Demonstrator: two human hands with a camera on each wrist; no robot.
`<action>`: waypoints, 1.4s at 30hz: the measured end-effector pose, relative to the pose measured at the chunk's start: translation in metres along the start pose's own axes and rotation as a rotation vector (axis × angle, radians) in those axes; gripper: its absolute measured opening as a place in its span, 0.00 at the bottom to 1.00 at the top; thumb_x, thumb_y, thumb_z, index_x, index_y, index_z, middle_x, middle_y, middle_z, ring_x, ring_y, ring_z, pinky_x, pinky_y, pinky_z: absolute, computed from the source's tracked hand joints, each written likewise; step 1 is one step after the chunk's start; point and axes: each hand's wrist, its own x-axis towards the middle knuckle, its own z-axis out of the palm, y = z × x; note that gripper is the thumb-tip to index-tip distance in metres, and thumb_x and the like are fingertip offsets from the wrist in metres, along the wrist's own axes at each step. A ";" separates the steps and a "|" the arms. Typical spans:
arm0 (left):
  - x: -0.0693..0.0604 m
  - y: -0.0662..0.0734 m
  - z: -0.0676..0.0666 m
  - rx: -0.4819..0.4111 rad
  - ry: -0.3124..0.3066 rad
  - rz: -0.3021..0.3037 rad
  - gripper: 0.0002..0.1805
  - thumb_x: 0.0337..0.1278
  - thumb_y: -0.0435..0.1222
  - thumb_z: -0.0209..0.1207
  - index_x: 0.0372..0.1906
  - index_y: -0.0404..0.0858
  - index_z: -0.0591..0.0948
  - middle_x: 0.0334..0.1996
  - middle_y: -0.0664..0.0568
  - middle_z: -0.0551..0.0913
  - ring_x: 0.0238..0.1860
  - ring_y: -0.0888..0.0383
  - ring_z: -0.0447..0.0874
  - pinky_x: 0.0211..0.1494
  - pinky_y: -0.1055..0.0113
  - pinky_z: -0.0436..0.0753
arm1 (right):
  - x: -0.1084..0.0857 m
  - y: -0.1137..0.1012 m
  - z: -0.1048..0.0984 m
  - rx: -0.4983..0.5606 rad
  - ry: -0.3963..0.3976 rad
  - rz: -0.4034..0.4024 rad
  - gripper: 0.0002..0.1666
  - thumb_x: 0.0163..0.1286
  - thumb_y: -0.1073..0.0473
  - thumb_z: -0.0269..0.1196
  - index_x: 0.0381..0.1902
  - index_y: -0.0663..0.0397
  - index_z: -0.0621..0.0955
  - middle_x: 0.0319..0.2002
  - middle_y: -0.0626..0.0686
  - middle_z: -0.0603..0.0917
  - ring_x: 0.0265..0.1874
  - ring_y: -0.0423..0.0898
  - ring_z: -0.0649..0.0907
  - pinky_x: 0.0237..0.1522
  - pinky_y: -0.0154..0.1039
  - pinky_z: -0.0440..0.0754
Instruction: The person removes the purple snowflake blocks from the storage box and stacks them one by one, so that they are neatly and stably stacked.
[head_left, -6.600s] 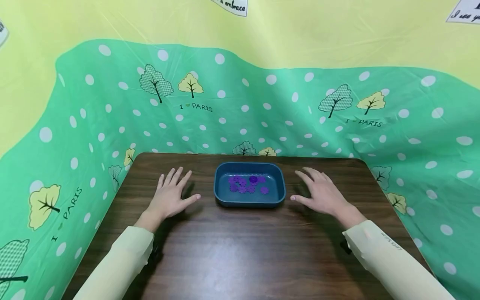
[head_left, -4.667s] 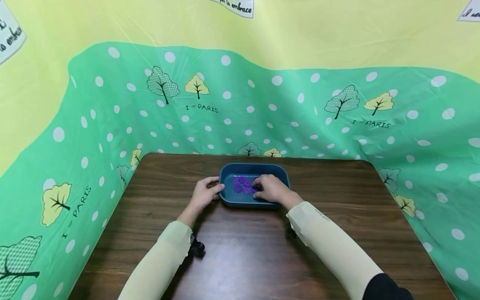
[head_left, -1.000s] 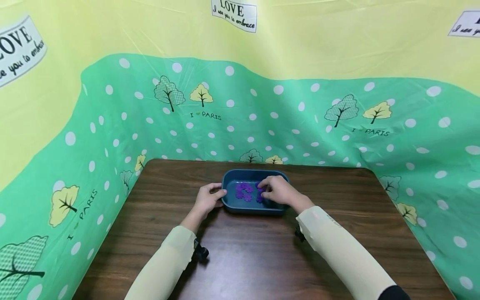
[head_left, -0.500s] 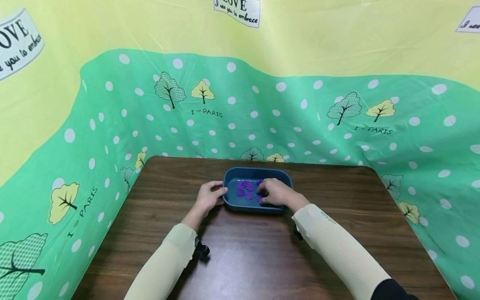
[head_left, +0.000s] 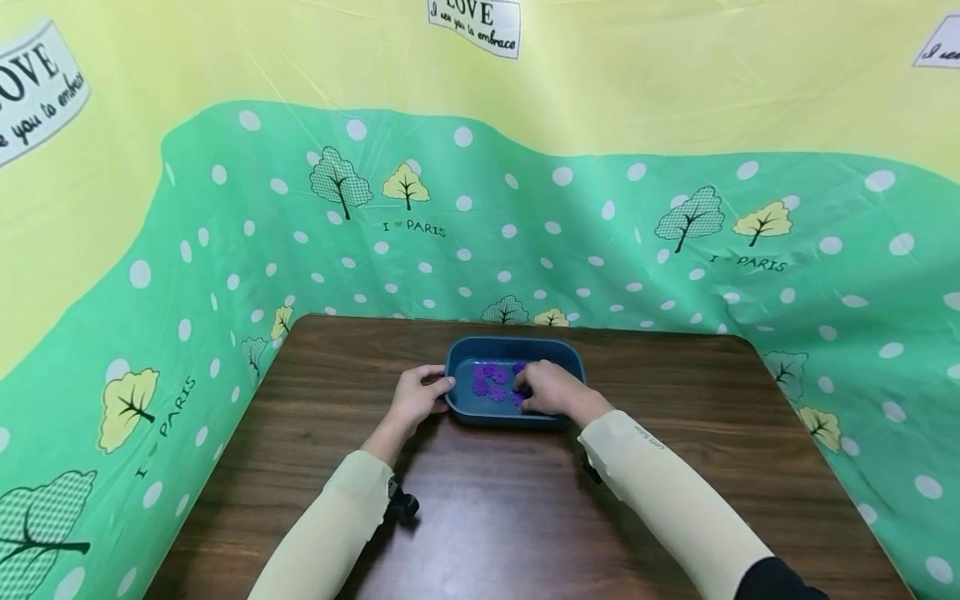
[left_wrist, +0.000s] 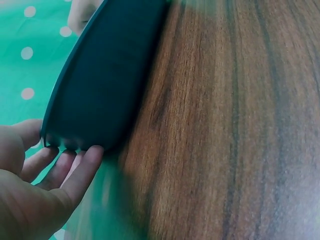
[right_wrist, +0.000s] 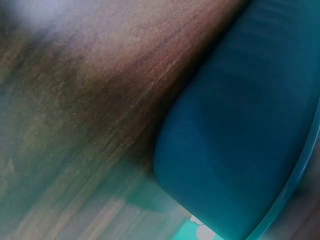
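A dark blue rectangular tray (head_left: 480, 415) holds several purple flower-shaped pieces (head_left: 496, 393), most of them in a cluster left of the middle. My left hand (head_left: 414, 400) grips the tray's left end, thumb at the rim; in the left wrist view the fingers of the left hand (left_wrist: 45, 185) press the outer wall of the tray (left_wrist: 105, 85). Inside the tray's right part, my right hand (head_left: 551, 389) reaches down with bent fingers among purple pieces at its fingertips; whether it pinches one is hidden. The right wrist view shows the tray's outer wall (right_wrist: 225, 130), which blocks the fingers.
The tray stands on a dark wood table (head_left: 480, 517) near its far edge. Behind and beside the table hangs a green and yellow cloth (head_left: 480, 200) with dots and trees. A small black device (head_left: 405, 507) sits at the left wrist.
Since the earliest frame, both hands have come inward to the tray, the left gripping its end. The pieces have separated into a left cluster and others by the right hand. Lately the right hand shifted slightly.
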 end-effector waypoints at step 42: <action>-0.002 0.002 -0.001 -0.022 -0.014 -0.004 0.22 0.68 0.32 0.64 0.64 0.29 0.79 0.51 0.38 0.84 0.38 0.52 0.88 0.43 0.55 0.92 | -0.005 0.004 -0.012 0.068 0.103 -0.063 0.21 0.62 0.55 0.72 0.54 0.47 0.88 0.47 0.46 0.85 0.41 0.43 0.80 0.45 0.42 0.84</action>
